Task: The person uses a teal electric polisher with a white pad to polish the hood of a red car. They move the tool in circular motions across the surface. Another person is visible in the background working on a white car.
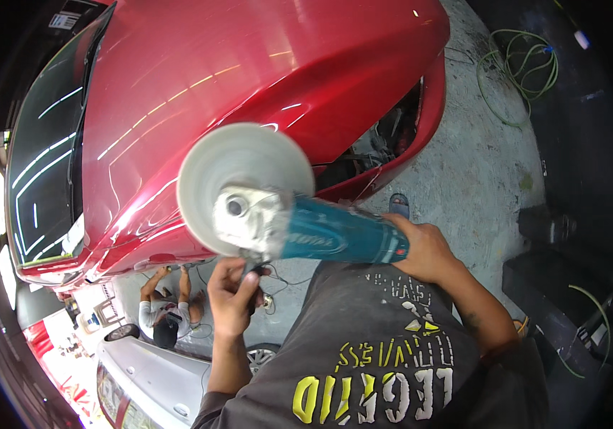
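A teal power polisher (342,232) with a silver gear head is held in front of me, over the edge of a red car's hood (263,50). Its round pale pad (249,154) looks smeared, as if spinning. My right hand (428,250) is wrapped round the rear end of the polisher's body. With closed fingers, my left hand (231,293) grips the dark side handle (255,275) by the gear head. The pad overlaps the painted fender in view; I cannot tell whether it touches the paint.
At the car's front corner is a dark opening (389,139). A co-worker (167,314) crouches by the red car's side, hands at its lower body. Behind stands a silver car (156,379). A dark cord (288,282) hangs near my left hand. A green hose (553,75) lies coiled on the right.
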Tool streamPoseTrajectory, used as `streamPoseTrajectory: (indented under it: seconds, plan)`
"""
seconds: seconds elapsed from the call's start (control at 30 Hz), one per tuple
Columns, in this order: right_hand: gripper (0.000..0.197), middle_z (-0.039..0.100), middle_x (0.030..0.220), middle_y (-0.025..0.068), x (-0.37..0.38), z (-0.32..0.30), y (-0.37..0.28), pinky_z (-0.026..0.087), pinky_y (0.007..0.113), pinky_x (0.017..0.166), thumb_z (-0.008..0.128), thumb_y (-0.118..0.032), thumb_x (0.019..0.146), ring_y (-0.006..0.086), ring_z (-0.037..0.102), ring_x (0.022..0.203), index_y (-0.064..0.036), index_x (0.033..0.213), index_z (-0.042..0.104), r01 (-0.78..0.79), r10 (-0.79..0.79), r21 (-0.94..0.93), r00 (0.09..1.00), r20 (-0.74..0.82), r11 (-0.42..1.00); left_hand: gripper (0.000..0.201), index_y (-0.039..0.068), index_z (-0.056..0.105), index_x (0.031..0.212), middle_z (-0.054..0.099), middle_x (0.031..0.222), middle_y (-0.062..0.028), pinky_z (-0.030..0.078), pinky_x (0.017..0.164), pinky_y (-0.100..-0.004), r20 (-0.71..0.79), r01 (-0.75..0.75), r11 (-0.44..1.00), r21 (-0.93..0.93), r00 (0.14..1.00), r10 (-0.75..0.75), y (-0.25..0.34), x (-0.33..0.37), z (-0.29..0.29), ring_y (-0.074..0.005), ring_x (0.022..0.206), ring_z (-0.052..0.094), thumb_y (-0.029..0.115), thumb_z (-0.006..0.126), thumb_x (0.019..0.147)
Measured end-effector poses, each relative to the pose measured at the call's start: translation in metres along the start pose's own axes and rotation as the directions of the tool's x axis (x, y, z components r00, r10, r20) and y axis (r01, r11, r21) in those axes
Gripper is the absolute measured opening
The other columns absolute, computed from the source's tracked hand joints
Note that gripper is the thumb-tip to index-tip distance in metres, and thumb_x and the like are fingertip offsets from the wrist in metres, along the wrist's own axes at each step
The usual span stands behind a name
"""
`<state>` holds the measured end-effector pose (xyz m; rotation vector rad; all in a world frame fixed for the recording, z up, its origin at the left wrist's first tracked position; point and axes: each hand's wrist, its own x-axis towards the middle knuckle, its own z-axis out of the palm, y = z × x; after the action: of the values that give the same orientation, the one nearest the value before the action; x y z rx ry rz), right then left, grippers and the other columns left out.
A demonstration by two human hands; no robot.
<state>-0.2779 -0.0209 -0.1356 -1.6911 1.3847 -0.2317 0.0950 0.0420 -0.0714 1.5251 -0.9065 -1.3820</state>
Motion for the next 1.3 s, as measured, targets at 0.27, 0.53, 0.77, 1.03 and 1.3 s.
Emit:
streamPoseTrajectory:
  seconds: [0.27, 0.53, 0.77, 1.03, 1.3]
  plan:
    - [0.096, 0.076, 0.111, 0.0245, -0.03, -0.048, 0.023, 0.058, 0.049, 0.092, 0.092, -0.042, 0.071, 0.0451, 0.073, 0.103, -0.0129, 0.153, 0.052, 0.079, -0.067, 0.071, 0.986, -0.154, 0.994, 0.024, 0.0, 0.055, 0.124, 0.077, 0.101, -0.0158, 0.043, 0.047, -0.0214, 0.037, 0.116, 0.984, 0.137, 0.992, -0.122, 0.053, 0.022, 0.067, -0.0089, 0.054, 0.058, 0.008, 0.066, 0.104]
    - [0.076, 0.075, 0.112, 0.0151, -0.045, -0.13, 0.152, 0.054, 0.039, 0.096, 0.094, -0.025, 0.076, 0.0238, 0.071, 0.103, -0.0005, 0.139, 0.059, -0.139, 0.196, 0.17, 0.899, -0.391, 0.976, 0.038, -0.002, 0.058, 0.126, 0.075, 0.091, -0.01, 0.045, 0.047, -0.0237, 0.329, 0.059, 0.947, 0.316, 0.929, -0.168, 0.082, 0.145, 0.245, -0.0087, 0.055, 0.06, 0.026, 0.07, 0.104]
    - [0.075, 0.073, 0.117, 0.014, -0.032, -0.21, 0.159, 0.051, 0.038, 0.101, 0.091, -0.029, 0.079, 0.0214, 0.066, 0.108, 0.0032, 0.139, 0.059, -0.185, 0.236, 0.211, 0.939, -0.249, 0.96, 0.035, -0.002, 0.055, 0.129, 0.076, 0.097, -0.0114, 0.045, 0.047, -0.0238, 0.346, 0.156, 0.97, 0.185, 0.914, -0.213, 0.097, 0.157, 0.287, -0.0089, 0.057, 0.06, 0.021, 0.067, 0.105]
    - [0.092, 0.075, 0.108, 0.0247, 0.013, -0.227, 0.04, 0.056, 0.045, 0.095, 0.095, -0.036, 0.073, 0.038, 0.076, 0.105, -0.0009, 0.146, 0.053, 0.085, -0.086, 0.029, 0.996, 0.03, 0.996, 0.033, -0.001, 0.052, 0.132, 0.074, 0.104, -0.017, 0.044, 0.045, -0.0237, 0.026, 0.195, 0.98, -0.044, 0.981, -0.194, 0.105, 0.056, 0.189, -0.0108, 0.055, 0.059, 0.017, 0.063, 0.107]
    - [0.083, 0.076, 0.102, 0.026, 0.056, -0.189, -0.044, 0.057, 0.052, 0.085, 0.083, -0.042, 0.086, 0.0462, 0.073, 0.094, -0.0105, 0.154, 0.046, 0.34, -0.296, -0.121, 0.912, 0.285, 0.932, 0.025, -0.001, 0.055, 0.124, 0.07, 0.102, -0.0248, 0.044, 0.041, -0.0228, -0.257, 0.027, 0.994, -0.104, 0.965, -0.053, 0.092, -0.003, 0.096, -0.0133, 0.045, 0.054, 0.018, 0.057, 0.107]
